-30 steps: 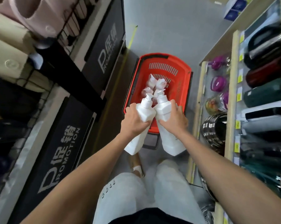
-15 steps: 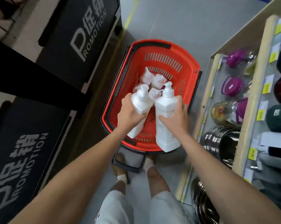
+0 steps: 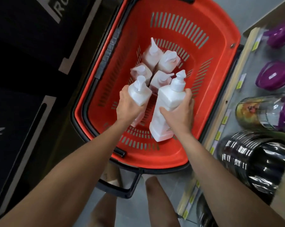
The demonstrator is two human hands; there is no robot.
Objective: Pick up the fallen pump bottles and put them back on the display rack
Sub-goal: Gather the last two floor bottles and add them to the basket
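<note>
My left hand (image 3: 128, 106) grips a white pump bottle (image 3: 139, 93) around its body, held upright over the red basket (image 3: 218, 51). Beside it, my right hand (image 3: 179, 112) holds a second white pump bottle (image 3: 165, 110), also upright, its base low inside the basket. Several more white pump bottles (image 3: 156, 63) stand clustered in the middle of the basket, just beyond the two I hold.
The basket stands on the grey floor with its black handle (image 3: 120, 187) toward my legs. A shelf edge with yellow price tags (image 3: 227, 110) runs on the right, holding purple-lidded containers (image 3: 276, 76) and stacked metal bowls (image 3: 254, 164). Black promotion panels (image 3: 24, 46) line the left.
Both hands have moved down with their bottles, from above the basket's near rim to inside it. My view has dropped closer to the basket.
</note>
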